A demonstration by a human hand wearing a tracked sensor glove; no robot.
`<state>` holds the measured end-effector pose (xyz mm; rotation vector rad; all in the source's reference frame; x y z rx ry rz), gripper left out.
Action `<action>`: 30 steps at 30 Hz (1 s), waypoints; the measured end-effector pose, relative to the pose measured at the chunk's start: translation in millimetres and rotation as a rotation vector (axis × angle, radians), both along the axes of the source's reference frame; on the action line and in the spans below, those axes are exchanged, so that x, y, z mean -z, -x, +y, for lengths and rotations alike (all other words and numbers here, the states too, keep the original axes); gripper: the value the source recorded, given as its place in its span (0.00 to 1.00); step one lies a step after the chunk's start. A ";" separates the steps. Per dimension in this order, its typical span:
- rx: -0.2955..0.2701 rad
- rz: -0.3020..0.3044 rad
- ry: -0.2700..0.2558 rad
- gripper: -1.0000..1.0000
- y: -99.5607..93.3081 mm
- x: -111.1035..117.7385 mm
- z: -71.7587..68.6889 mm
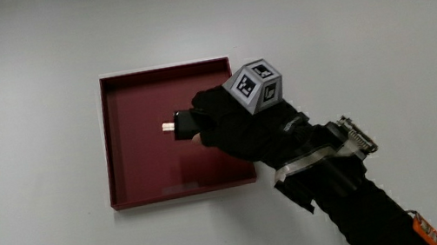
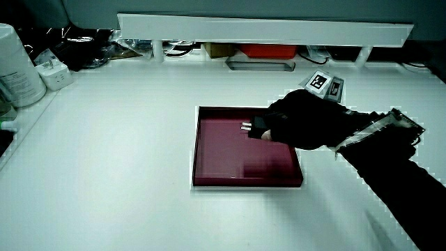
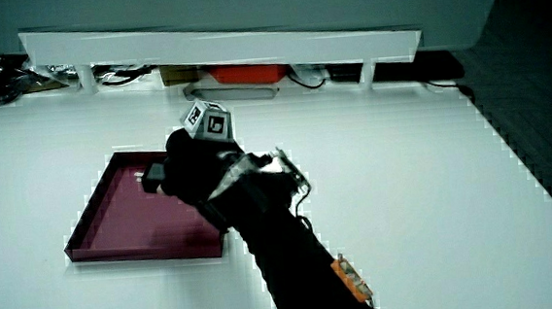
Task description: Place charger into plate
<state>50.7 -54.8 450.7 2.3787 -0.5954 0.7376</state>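
Note:
A square dark red plate (image 1: 137, 192) with a low rim lies on the white table, seen also in both side views (image 2: 209, 180) (image 3: 97, 247). The hand (image 1: 223, 122) reaches in over the plate's rim, its fingers curled around a small black charger (image 1: 184, 124) whose metal prongs (image 1: 169, 127) stick out toward the plate's middle. The charger (image 2: 256, 125) hangs over the plate's floor; whether it touches the floor cannot be told. In a side view the charger (image 3: 154, 175) pokes out past the hand (image 3: 191, 165). A patterned cube (image 1: 254, 86) sits on the back of the hand.
A low white partition (image 2: 265, 29) stands at the table's edge farthest from the person, with cables and a red object (image 2: 268, 50) under it. A white canister (image 2: 15, 66) and a white adapter (image 2: 56, 75) stand near one table corner.

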 end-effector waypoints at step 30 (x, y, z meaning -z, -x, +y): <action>0.019 0.064 0.097 0.50 26.4 -70.3 26.2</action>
